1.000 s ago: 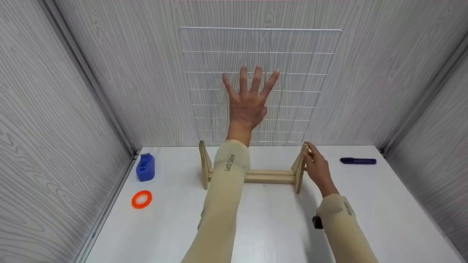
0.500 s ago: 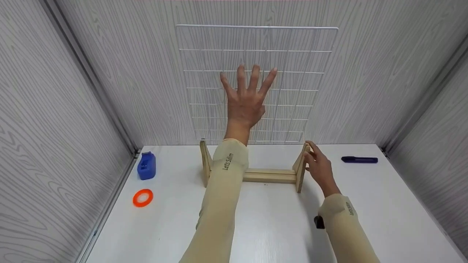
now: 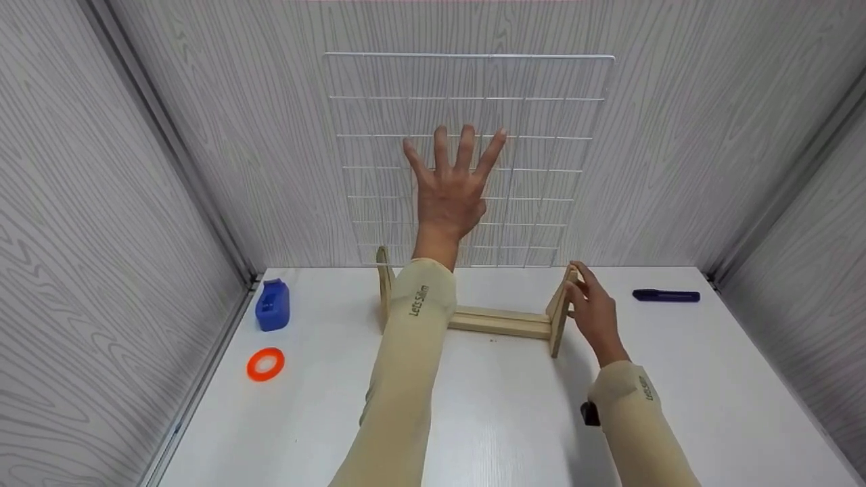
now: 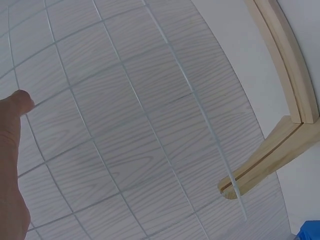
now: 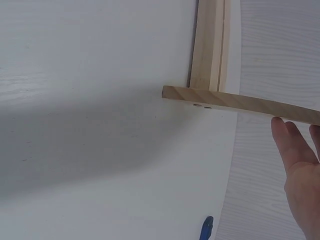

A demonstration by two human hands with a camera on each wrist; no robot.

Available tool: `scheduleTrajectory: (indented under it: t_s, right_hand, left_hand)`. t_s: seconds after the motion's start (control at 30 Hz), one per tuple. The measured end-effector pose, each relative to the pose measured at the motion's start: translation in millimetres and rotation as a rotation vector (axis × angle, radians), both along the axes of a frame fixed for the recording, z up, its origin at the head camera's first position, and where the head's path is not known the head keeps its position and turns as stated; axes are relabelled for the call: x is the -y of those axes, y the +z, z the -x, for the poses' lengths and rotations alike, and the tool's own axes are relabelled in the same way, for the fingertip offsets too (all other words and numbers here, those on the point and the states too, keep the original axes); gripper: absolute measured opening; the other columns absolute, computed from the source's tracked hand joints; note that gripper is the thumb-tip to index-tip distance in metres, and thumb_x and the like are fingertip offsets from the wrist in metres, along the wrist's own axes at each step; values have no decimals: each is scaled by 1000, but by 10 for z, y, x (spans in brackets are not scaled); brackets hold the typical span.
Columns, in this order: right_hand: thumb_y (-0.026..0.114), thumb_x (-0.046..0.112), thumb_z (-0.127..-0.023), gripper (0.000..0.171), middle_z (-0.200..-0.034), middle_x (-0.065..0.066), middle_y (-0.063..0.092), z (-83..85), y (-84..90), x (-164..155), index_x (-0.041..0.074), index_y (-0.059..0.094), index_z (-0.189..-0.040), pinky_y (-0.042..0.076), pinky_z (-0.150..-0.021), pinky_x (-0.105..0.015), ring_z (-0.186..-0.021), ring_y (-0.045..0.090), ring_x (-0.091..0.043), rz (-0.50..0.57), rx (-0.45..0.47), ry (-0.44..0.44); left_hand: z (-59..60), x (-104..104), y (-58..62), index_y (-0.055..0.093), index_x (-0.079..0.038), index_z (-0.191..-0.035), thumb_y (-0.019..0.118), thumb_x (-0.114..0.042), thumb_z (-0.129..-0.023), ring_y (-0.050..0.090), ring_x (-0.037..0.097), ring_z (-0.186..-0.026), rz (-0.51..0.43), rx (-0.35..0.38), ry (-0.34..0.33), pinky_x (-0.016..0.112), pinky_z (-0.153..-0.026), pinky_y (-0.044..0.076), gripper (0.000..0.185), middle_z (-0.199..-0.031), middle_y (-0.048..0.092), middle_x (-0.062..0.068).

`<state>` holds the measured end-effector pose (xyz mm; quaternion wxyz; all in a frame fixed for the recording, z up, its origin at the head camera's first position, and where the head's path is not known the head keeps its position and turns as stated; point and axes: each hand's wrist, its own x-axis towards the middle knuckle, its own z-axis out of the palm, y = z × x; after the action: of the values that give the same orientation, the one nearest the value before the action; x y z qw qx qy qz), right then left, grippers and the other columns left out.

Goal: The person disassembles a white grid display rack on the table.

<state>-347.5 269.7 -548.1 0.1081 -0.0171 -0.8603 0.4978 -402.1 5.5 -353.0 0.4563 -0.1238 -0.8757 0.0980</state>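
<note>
A white table (image 3: 676, 379) fills the lower part of the head view, closed in by pale wood-grain walls (image 3: 135, 169) at the back and on both sides. Against the back wall stands the white wire grid panel (image 3: 541, 122), upright, its lower edge down at the rear of the table behind the wooden stand.

The wooden stand (image 3: 500, 322) sits on the table near the back wall: two low rails run side by side between two upright end pieces. In the left wrist view the grid's lower wire seems to meet the slot in one end piece (image 4: 260, 165), though whether it is seated there cannot be told.

The left hand (image 3: 450, 189) is raised, palm flat against the grid, its fingers straight and spread apart, gripping nothing. A beige sleeve (image 3: 406, 379) covers that forearm. The right hand (image 3: 590, 312) rests low on the stand's right end piece, fingers laid against its outer face and top edge; whether they clasp it cannot be told.

A blue tape dispenser (image 3: 272, 305) stands near the left wall, with an orange tape roll (image 3: 265, 364) lying flat just in front of it. A dark blue marker (image 3: 666, 295) lies at the far right of the table, well apart from the stand.
</note>
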Motion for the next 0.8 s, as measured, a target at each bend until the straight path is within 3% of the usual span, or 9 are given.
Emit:
scheduleTrajectory:
  t_s: [0.4,0.63,0.8]
  right_hand:
    - [47,35,-107,50,-151,-22,52,-18,-3,-8,29,37,-156,60,-90,-51,-125,63,-39,-69,-49,-65]
    - [51,35,-106,50,-145,-18,59,-22,-31,-6,27,42,-154,54,-101,-52,-130,60,-36,-76,-79,-104]
    - [54,35,-105,50,-138,-17,64,-26,-33,-7,26,44,-153,53,-101,-52,-126,63,-34,-63,-101,-125]
  left_hand:
    - [12,43,-57,15,-41,-161,78,-58,-78,36,40,-145,2,33,6,80,-107,28,105,-158,37,8]
    - [18,84,-121,12,-41,-162,78,-58,-78,36,41,-145,14,68,14,80,-107,28,108,-159,36,8]
    - [27,105,-161,11,-39,-162,78,-54,-79,35,41,-146,4,94,4,81,-107,27,108,-160,35,9]
